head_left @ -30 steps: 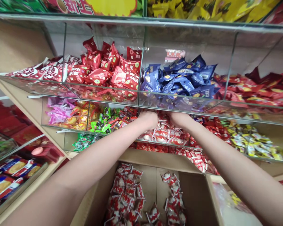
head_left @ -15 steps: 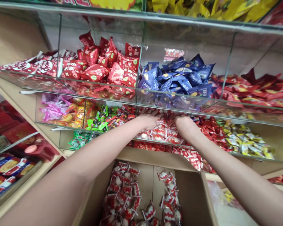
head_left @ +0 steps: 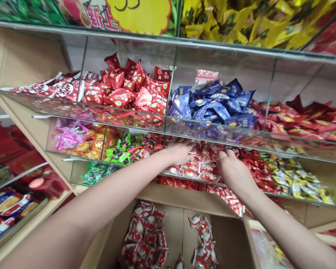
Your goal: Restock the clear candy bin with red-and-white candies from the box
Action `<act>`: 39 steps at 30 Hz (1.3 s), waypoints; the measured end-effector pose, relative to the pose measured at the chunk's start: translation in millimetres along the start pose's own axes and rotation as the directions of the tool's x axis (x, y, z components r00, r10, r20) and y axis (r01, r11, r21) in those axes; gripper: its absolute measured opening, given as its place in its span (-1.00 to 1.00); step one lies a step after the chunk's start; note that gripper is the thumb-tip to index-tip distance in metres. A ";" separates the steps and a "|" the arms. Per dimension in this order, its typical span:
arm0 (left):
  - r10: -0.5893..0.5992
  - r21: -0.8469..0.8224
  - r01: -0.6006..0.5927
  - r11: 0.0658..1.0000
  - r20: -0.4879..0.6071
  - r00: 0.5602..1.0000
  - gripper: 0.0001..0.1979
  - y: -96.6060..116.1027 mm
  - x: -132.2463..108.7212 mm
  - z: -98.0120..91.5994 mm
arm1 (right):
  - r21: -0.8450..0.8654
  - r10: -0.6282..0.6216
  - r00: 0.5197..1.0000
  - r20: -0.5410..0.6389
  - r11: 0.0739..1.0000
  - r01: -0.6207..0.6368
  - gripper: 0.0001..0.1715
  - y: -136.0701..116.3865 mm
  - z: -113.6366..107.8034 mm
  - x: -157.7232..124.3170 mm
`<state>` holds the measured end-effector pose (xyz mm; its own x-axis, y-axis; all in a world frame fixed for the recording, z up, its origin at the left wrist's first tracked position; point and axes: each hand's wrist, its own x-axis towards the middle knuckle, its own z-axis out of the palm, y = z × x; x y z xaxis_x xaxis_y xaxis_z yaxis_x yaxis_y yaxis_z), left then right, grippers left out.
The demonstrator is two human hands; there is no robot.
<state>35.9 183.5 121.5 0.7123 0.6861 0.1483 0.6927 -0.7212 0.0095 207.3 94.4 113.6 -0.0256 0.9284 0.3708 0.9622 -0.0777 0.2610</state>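
Hands-on at the red-and-white candies [head_left: 192,170]

At the left lie pink packets [head_left: 68,138], then green candies [head_left: 119,151]. Next, the left hand [head_left: 179,152] is laid palm down over the red-and-white candies, fingers stretched out and slightly apart. These candies fill the middle bin [head_left: 194,180]; below and nearer, an open cardboard box [head_left: 196,200] holds more of them. The right hand [head_left: 232,164] is at the bin's right side, fingers curled; whether they grip a candy, I cannot tell. Farther right are yellow-and-white sweets [head_left: 299,183].
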 end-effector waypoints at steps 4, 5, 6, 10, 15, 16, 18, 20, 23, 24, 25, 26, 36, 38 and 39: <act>0.084 0.030 -0.081 0.996 -0.126 0.988 -0.57 13.9 4.9 3.4 | -0.003 0.013 0.998 -0.059 1.000 -0.014 -0.71 6.2 7.1 -24.2; 0.091 0.032 -0.087 0.996 -0.134 0.987 -0.60 18.5 8.4 4.8 | -0.017 0.010 0.999 -0.053 1.000 -0.011 -0.70 6.4 8.5 -26.6; 0.098 0.037 -0.094 0.995 -0.145 0.985 -0.63 23.1 12.2 6.5 | -0.037 0.005 0.999 -0.044 0.999 -0.006 -0.70 6.3 9.3 -27.6; 0.108 0.052 -0.100 0.994 -0.179 0.978 -0.71 36.5 24.1 15.2 | -0.141 -0.040 0.998 -0.039 0.989 0.034 -0.73 3.8 5.2 -19.7; 0.063 0.039 -0.056 0.998 -0.217 0.974 -0.71 40.9 26.7 23.8 | -0.226 -0.057 0.998 0.025 0.972 0.061 -0.70 -6.0 -4.0 2.5; 0.049 0.030 -0.043 0.999 -0.217 0.975 -0.71 41.4 26.9 24.6 | -0.224 -0.054 0.997 0.047 0.973 0.064 -0.71 -8.4 -4.2 6.8; 0.017 0.012 -0.015 1.000 -0.208 0.978 -0.73 42.7 27.7 25.6 | -0.209 -0.058 0.996 0.070 0.975 0.072 -0.71 -11.9 -2.8 14.1; -0.021 -0.007 0.020 1.000 -0.194 0.981 -0.76 44.6 28.9 26.2 | -0.197 -0.077 0.994 0.078 0.976 0.091 -0.70 -12.8 -0.4 19.2; -0.074 -0.038 0.068 0.997 -0.172 0.982 -0.78 46.7 29.8 26.7 | -0.193 -0.134 0.986 0.098 0.970 0.151 -0.69 -9.4 1.7 23.2; -0.086 -0.049 0.079 0.996 -0.167 0.982 -0.77 46.9 29.7 26.7 | -0.194 -0.162 0.981 0.108 0.964 0.181 -0.69 -7.5 1.7 23.8; -0.097 -0.060 0.089 0.994 -0.164 0.982 -0.77 46.8 29.3 26.6 | -0.197 -0.189 0.975 0.117 0.958 0.209 -0.70 -5.4 1.2 24.2; -0.107 -0.070 0.097 0.993 -0.161 0.981 -0.76 46.5 28.7 26.2 | -0.201 -0.213 0.969 0.127 0.951 0.235 -0.71 -3.1 0.4 24.2; -0.137 -0.125 0.118 0.985 -0.163 0.977 -0.77 40.7 22.7 18.4 | 0.052 0.033 0.995 -0.098 0.998 -0.028 -0.74 20.1 -2.5 10.0; -0.107 -0.123 0.085 0.989 -0.188 0.976 -0.78 40.1 22.0 19.8 | 0.141 0.118 0.980 -0.163 0.985 -0.095 -0.72 20.5 -1.6 8.9; -0.088 -0.120 0.065 0.991 -0.203 0.975 -0.77 40.2 21.7 20.9 | 0.179 0.163 0.969 -0.183 0.975 -0.130 -0.71 19.4 -1.0 9.2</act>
<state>81.6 171.4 104.4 0.6104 0.7134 0.3441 0.7189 -0.6814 0.1376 225.4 101.1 123.0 0.0821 0.8208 0.5654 0.9903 -0.1311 0.0466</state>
